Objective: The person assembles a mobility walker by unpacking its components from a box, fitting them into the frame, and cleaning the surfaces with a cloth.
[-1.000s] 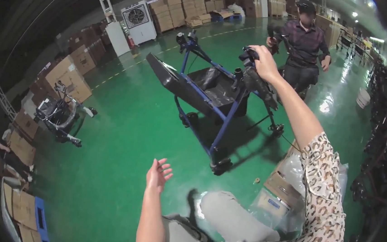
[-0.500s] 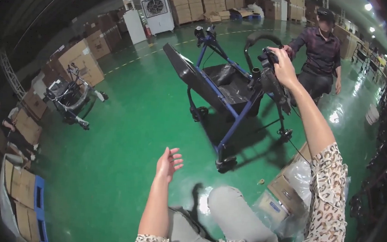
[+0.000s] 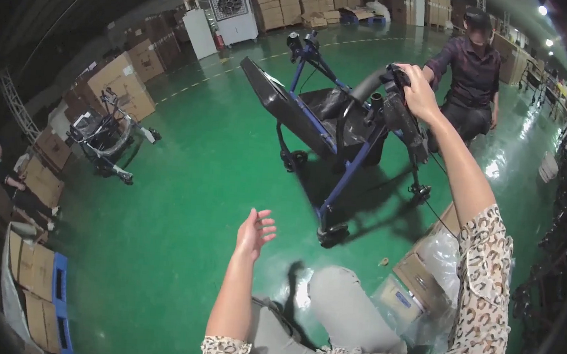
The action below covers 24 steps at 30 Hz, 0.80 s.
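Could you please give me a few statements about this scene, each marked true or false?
1. The left hand is empty. True.
2. The right hand hangs free. False: it is on a black part of the blue frame.
3. The floor is red. False: it is green.
4. A co-worker is near the blue frame. True.
5. The fan unit is black all over. False: its casing is white.

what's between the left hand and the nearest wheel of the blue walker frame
Only bare green floor lies between the left hand and the nearest wheel, as the head view shows.
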Motion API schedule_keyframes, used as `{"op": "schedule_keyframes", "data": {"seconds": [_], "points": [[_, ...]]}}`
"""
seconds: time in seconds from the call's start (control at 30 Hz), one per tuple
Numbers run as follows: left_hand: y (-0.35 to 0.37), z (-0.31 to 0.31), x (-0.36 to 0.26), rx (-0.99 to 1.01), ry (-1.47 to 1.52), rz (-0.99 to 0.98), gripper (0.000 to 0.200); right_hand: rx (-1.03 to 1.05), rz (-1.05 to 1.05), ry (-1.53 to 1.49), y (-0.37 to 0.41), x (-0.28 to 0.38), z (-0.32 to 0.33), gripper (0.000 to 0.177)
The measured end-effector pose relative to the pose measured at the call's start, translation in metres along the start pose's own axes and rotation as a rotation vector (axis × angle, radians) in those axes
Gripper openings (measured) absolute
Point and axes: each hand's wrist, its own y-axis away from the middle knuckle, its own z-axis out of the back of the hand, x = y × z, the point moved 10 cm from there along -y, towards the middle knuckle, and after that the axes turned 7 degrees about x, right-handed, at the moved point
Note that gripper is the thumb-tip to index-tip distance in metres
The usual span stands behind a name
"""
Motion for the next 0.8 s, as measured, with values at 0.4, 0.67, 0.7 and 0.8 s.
{"op": "schedule_keyframes", "data": {"seconds": [0.4,0.67,0.7,0.8], "points": [[0.006,-0.005,0.004,0.002,-0.030,0.006,0.045,0.020,-0.019,-0.100,-0.001,-0.008,0.000,0.044],[0.009,0.000,-0.007,-0.014,-0.023,-0.030,0.045,0.051,-0.063,-0.218,-0.001,0.000,0.002,0.030],[0.009,-0.004,-0.010,-0.007,-0.016,-0.039,0.045,0.042,-0.053,-0.221,0.000,0.002,0.003,0.029],[0.010,-0.016,-0.013,0.004,0.004,-0.057,0.044,0.028,-0.029,-0.237,0.001,0.008,0.006,0.026]]}}
